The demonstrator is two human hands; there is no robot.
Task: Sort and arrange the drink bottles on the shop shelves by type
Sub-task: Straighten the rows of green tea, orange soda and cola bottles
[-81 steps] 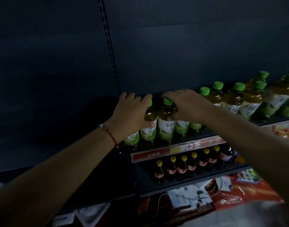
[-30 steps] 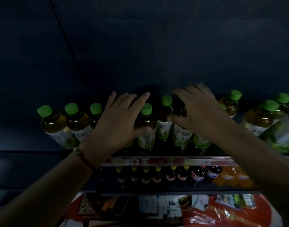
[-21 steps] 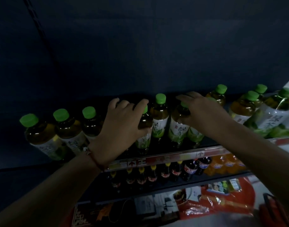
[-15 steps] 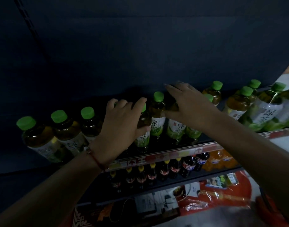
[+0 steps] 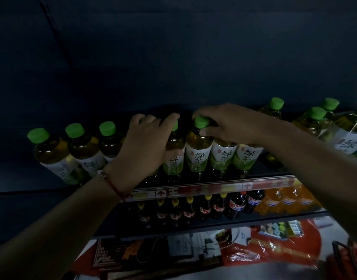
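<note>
A row of green-capped green tea bottles stands on the upper shelf (image 5: 214,187). My left hand (image 5: 147,144) wraps the shoulder of one green tea bottle (image 5: 173,156), thumb on its label. My right hand (image 5: 232,124) lies over the tops of the neighbouring bottles, thumb and fingers around the neck of another green tea bottle (image 5: 198,150) with its cap showing. Three more bottles (image 5: 72,150) stand at the left, several others (image 5: 315,122) at the right.
The shelf below holds yellow-capped dark soda bottles (image 5: 189,211), cola bottles (image 5: 240,203) and orange drink bottles (image 5: 284,199). Red packaging (image 5: 274,249) and papers lie near the floor. A dark back panel (image 5: 173,57) rises behind the upper shelf.
My right hand has dropped onto the bottle tops and closed around one bottle's neck. My left hand keeps its hold on its bottle. The view has shifted slightly.
</note>
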